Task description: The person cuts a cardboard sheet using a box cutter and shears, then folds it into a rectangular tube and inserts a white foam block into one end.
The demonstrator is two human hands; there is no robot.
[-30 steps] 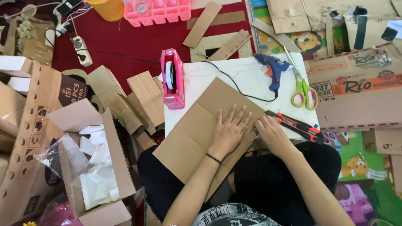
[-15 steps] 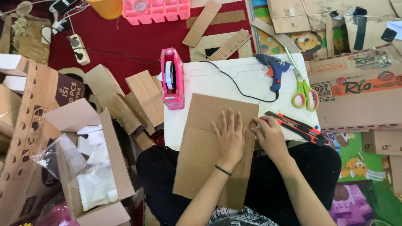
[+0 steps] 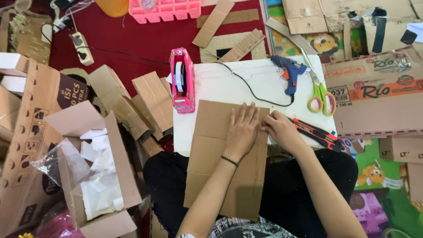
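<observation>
The left hand (image 3: 243, 130) lies flat, fingers (image 3: 246, 115) spread, on the cardboard sheet (image 3: 216, 154), which overhangs the white surface's (image 3: 220, 86) near edge onto the lap. The right hand (image 3: 280, 130), fingers curled, pinches the sheet's right edge beside the red cutter (image 3: 315, 132); bare surface lies beyond.

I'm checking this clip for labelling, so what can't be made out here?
Head view only:
- Cardboard sheet: its surface under the left hand is hidden.
- Right hand: fingertips hidden behind the left hand.
- Cutter: blade end covered by the right hand.
- Pink tray: cut off by the top edge.
</observation>
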